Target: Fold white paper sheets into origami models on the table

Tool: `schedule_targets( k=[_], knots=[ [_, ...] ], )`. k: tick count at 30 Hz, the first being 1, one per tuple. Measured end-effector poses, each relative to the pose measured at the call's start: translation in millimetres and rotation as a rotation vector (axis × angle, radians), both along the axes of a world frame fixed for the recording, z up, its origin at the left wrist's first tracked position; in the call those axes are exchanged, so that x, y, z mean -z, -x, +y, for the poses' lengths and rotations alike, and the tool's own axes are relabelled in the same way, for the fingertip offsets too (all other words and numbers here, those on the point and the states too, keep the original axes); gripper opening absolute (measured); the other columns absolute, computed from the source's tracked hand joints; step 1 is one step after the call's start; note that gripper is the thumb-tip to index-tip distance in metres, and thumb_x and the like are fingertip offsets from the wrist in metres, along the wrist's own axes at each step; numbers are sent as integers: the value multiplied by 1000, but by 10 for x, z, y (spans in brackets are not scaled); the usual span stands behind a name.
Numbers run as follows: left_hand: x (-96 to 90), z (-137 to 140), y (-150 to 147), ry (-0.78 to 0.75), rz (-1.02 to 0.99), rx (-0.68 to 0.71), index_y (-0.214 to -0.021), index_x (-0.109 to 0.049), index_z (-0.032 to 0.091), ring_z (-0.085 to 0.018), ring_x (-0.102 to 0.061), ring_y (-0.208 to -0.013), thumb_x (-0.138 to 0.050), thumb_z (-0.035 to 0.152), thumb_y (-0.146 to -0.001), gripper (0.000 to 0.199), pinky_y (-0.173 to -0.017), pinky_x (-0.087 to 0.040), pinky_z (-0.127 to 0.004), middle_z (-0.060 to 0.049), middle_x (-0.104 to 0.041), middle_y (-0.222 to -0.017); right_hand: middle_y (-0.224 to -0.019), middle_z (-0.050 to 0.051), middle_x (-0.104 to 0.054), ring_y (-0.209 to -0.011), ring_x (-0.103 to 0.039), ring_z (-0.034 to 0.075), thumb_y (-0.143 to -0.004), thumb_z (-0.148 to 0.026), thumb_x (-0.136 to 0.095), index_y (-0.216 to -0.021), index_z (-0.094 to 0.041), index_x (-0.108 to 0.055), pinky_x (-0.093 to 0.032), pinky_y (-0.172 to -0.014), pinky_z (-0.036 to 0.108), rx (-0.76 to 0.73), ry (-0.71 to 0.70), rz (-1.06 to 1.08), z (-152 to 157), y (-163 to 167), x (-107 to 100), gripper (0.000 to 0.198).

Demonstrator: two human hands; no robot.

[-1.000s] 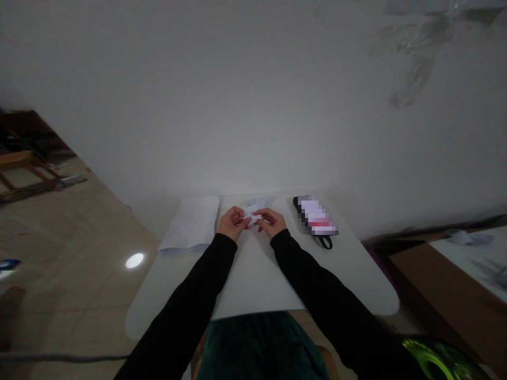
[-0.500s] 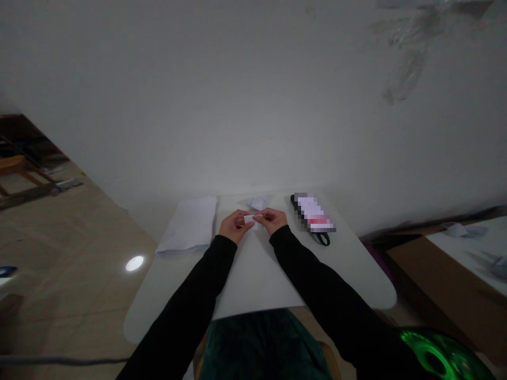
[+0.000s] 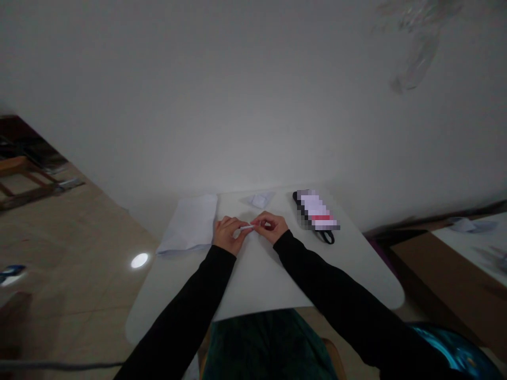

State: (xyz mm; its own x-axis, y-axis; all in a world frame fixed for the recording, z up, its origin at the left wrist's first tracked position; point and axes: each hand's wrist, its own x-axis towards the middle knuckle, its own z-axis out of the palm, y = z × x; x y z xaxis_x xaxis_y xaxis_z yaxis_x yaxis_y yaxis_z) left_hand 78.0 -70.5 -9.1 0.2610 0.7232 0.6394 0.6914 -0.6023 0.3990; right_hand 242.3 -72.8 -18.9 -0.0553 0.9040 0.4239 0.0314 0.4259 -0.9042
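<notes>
Between my two hands is a small folded piece of white paper (image 3: 247, 227), seen nearly edge-on as a thin strip. My left hand (image 3: 229, 234) pinches its left part with thumb and fingers. At the other end, my right hand (image 3: 271, 227) grips it with closed fingertips. Both hands hover just over the white table (image 3: 261, 285). Behind them lies a folded paper shape (image 3: 260, 200) near the wall. A stack of white paper sheets (image 3: 190, 222) rests left of my left hand.
A phone (image 3: 317, 210) with a black strap loop lies on the right of the table. The wall (image 3: 253, 105) rises right behind the table. Farther right stands a brown box-like surface (image 3: 435, 264) beside another white surface with folded paper (image 3: 473, 225). A wooden stool (image 3: 19, 164) stands far left.
The paper has tilted from showing a flat face to nearly edge-on. My left hand has moved slightly left and down, and the paper shape behind is less covered.
</notes>
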Motion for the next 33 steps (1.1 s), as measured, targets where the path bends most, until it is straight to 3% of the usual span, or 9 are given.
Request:
schedule_targets(
  k=[6, 11, 21, 27, 33],
  knots=[
    [51, -70, 106, 19, 22, -24, -70, -67, 24, -16, -52, -62, -64, 42, -75, 19, -68, -32, -33, 1, -64, -64, -70, 0, -58, -55, -43, 7, -63, -15, -56, -78, -18, -68, -38, -49, 19, -87, 31, -17, 10, -53, 52, 20],
    [42, -87, 88, 58, -106, 66, -75, -67, 21, -13, -50, -56, -62, 40, -76, 19, -62, -40, -29, 0, -60, -62, -79, 1, -60, -60, -48, 8, -63, -17, -58, -87, -19, -67, -36, -47, 18, -176, 47, -35, -20, -30, 45, 26],
    [94, -202, -72, 367, -231, 85, -79, -59, 17, -5, -53, -41, -57, 38, -79, 21, -40, -36, -18, 3, -55, -65, -61, -2, -54, -51, -42, 8, -62, -24, -61, -74, -17, -69, -35, -46, 19, -18, 47, -69, 63, -29, 90, 16],
    [14, -218, -87, 222, -63, 97, -89, -64, 19, -6, -45, -45, -52, 35, -83, 21, -46, -35, -19, 3, -48, -65, -58, -2, -55, -51, -43, 8, -57, -20, -59, -66, -17, -66, -38, -48, 20, 48, 110, -57, 42, 24, 122, 11],
    [-15, -268, -37, 176, 26, 21, -85, -64, 19, -7, -45, -49, -49, 38, -85, 24, -50, -35, -22, 1, -55, -72, -56, -1, -56, -50, -46, 9, -57, -22, -55, -58, -17, -60, -39, -48, 22, 114, 119, -47, 38, 11, 128, 7]
  ],
)
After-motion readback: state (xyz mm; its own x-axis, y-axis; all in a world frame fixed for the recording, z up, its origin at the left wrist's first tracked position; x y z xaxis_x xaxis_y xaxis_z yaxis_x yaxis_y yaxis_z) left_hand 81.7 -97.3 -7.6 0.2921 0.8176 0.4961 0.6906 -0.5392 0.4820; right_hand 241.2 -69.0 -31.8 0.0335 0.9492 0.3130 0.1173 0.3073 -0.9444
